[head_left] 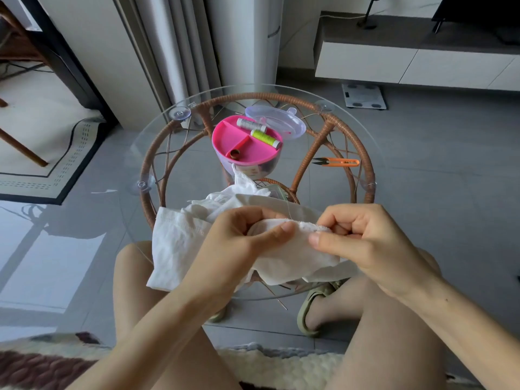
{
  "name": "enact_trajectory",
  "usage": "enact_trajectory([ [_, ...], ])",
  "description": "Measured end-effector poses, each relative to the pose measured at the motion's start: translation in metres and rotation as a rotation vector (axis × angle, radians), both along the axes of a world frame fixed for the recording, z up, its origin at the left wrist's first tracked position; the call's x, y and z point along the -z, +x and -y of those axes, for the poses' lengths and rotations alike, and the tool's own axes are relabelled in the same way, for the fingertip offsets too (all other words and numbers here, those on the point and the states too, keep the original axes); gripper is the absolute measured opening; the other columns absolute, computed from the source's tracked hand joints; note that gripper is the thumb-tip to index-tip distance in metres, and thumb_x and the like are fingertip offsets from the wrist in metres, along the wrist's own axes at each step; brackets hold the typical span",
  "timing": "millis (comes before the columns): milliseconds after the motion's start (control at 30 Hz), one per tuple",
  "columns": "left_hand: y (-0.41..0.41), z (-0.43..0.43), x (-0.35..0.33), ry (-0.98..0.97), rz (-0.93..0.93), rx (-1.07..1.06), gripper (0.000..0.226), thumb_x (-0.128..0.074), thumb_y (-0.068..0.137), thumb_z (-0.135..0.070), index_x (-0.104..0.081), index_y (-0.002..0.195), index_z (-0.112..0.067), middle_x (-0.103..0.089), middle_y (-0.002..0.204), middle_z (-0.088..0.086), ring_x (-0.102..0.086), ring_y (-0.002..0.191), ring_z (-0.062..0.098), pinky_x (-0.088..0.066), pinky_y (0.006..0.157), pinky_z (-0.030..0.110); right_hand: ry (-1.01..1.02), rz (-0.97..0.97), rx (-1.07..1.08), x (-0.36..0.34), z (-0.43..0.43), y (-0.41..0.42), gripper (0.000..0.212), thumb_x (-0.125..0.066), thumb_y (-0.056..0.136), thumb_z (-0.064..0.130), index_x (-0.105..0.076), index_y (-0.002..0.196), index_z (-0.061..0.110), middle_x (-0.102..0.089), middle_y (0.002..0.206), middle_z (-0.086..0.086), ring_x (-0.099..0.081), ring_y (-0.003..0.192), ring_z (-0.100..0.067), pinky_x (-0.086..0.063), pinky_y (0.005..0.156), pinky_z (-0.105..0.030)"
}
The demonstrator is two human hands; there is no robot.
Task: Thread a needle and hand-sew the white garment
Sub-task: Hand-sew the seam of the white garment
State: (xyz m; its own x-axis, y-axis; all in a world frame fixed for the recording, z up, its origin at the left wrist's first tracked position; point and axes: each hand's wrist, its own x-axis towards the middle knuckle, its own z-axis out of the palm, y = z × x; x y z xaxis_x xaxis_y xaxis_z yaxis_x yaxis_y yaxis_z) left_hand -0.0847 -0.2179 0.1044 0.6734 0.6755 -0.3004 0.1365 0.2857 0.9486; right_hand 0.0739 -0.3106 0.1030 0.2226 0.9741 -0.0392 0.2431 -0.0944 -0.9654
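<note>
**Hand state.** Your left hand (247, 235) grips the white garment (180, 243). The fingers curl under a folded edge and the thumb presses down on top of it. Your right hand (363, 237) pinches the same edge just beside the left thumb, with the thumb tip against the cloth and the other fingers curled in tight. Whether anything besides cloth sits between those fingertips cannot be told.

**Garment position.** The white garment lies bunched on the near part of the round glass surface (135, 153). One side hangs over the near rim toward your left knee. The worked edge spans the short gap between your two hands. A fine thread (287, 209) rises from that edge, close to the right hand.

**Other items on the surface.**
- A pink sewing box (236, 136) stands behind the garment, near the centre.
- A grey spool (251, 125) and a green spool (266, 137) lie side by side in its rear compartment.
- A brown thimble (233, 153) sits in its front compartment.
- A clear lid (281, 122) rests behind the box, touching it.
- Orange thread snips (337, 162) lie to the right, well apart from the box.
</note>
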Motion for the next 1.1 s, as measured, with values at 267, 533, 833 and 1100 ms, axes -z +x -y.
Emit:
enact_trajectory([
  [267,0.002,-0.005,0.002,-0.043,0.038,-0.03,0.02,-0.073,0.068,-0.027,-0.073,0.078,-0.01,-0.068,0.07,0.009,-0.062,0.061,0.016,-0.047,0.047,0.021,0.17,0.312,0.038,-0.005,0.012,-0.005,0.012,-0.05,0.093,0.028,-0.055,0.091,0.017,-0.044,0.06,0.001,-0.042,0.052,-0.003,-0.031,0.051,-0.008],
  [533,0.001,-0.005,0.002,-0.058,0.033,-0.049,0.019,-0.067,0.068,-0.028,-0.074,0.075,-0.012,-0.07,0.071,0.01,-0.063,0.062,0.019,-0.048,0.047,0.021,0.232,0.524,0.132,-0.005,0.014,-0.012,0.014,-0.059,0.084,0.011,-0.062,0.071,0.014,-0.047,0.047,0.005,-0.045,0.046,-0.008,-0.027,0.047,-0.004],
  [833,0.001,-0.005,0.001,-0.071,0.038,-0.041,0.02,-0.067,0.066,-0.03,-0.075,0.075,-0.014,-0.071,0.073,0.011,-0.066,0.064,0.018,-0.05,0.05,0.021,0.261,0.45,0.126,0.0,0.01,-0.013,0.019,-0.052,0.085,0.023,-0.062,0.071,0.015,-0.044,0.047,0.008,-0.042,0.044,-0.006,-0.03,0.046,-0.01],
  [1100,0.0,-0.008,0.003,-0.026,0.013,-0.027,0.025,-0.069,0.065,-0.035,-0.075,0.079,-0.015,-0.072,0.075,0.009,-0.065,0.067,0.016,-0.048,0.054,0.02,0.245,0.505,0.125,0.0,0.007,-0.013,0.017,-0.057,0.085,0.016,-0.061,0.068,0.015,-0.039,0.045,0.012,-0.04,0.044,-0.008,-0.028,0.046,-0.011],
])
